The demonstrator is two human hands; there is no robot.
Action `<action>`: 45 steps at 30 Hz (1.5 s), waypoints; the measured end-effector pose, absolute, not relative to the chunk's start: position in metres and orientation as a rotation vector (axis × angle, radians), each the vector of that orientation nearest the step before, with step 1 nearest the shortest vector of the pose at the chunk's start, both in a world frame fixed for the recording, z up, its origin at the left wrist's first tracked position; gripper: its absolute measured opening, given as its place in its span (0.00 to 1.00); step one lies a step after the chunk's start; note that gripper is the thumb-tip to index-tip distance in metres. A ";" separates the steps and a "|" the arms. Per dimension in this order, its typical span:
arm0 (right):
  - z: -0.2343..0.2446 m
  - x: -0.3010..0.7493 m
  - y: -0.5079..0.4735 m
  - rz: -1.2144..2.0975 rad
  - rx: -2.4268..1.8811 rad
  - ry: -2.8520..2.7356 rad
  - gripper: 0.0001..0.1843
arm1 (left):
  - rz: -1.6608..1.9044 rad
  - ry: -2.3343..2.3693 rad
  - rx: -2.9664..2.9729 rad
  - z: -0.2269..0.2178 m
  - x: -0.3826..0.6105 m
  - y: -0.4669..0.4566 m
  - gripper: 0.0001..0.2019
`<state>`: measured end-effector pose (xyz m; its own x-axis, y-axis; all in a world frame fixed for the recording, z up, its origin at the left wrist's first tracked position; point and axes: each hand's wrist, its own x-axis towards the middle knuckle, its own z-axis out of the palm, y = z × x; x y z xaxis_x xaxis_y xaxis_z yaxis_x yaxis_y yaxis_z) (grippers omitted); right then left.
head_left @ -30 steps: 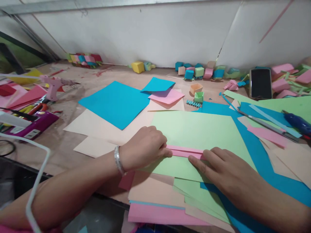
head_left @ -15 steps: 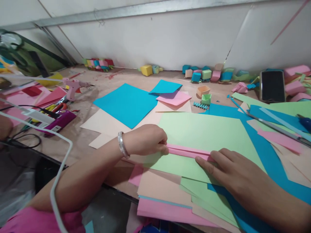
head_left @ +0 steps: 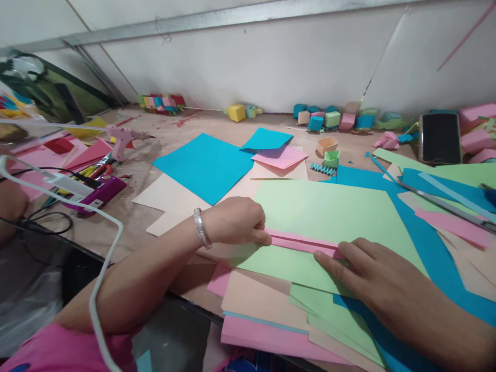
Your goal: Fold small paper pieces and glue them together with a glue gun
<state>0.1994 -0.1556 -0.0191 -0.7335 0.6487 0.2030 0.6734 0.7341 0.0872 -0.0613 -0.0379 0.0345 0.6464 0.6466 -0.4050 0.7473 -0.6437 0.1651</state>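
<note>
A narrow folded pink paper strip (head_left: pixel 298 242) lies across a light green paper sheet (head_left: pixel 325 209). At its left end, my left hand (head_left: pixel 238 222) pinches it with thumb and curled fingers; a silvery bracelet is on that wrist. My right hand (head_left: pixel 360 268) grips the strip's right end, thumb along the lower edge and fingers on the upper edge. The right end is hidden under those fingers. Beneath the green sheet, a stack of peach, pink and green papers (head_left: pixel 267 299) reaches over the table's front edge.
Blue sheets (head_left: pixel 205 165) lie behind my left hand. A pink glue gun (head_left: pixel 122 140) and a purple device (head_left: pixel 96 195) with cables are on the left; a white cable (head_left: pixel 106 258) crosses my left forearm. Small paper boxes line the wall. On the right are a phone (head_left: pixel 439 138) and scissors (head_left: pixel 442 199).
The whole view has shifted slightly, so things appear a little further right. Both hands keep their hold on the pink strip, with no clear movement against the green sheet.
</note>
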 end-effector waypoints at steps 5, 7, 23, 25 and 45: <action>-0.019 0.200 -0.156 -0.223 -1.072 -2.783 0.23 | -0.448 1.124 2.536 0.032 -0.061 -0.038 0.16; -0.019 0.200 -0.155 -0.223 -1.071 -2.784 0.23 | -0.442 1.107 2.537 0.032 -0.062 -0.037 0.14; -0.024 0.202 -0.155 -0.120 -1.083 -2.661 0.18 | -0.082 0.293 2.771 0.036 -0.054 -0.042 0.19; -0.024 0.203 -0.155 -0.118 -1.068 -2.650 0.18 | -0.165 0.230 2.815 0.036 -0.053 -0.044 0.32; -0.022 0.202 -0.156 -0.153 -1.044 -2.677 0.17 | -0.417 0.629 2.893 0.053 -0.078 -0.063 0.37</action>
<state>0.2021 -0.1562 -0.0219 -0.7066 0.6496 0.2805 0.6774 0.7356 0.0029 -0.0784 -0.0629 0.0530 0.8731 0.3839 -0.3004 0.4261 -0.9004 0.0877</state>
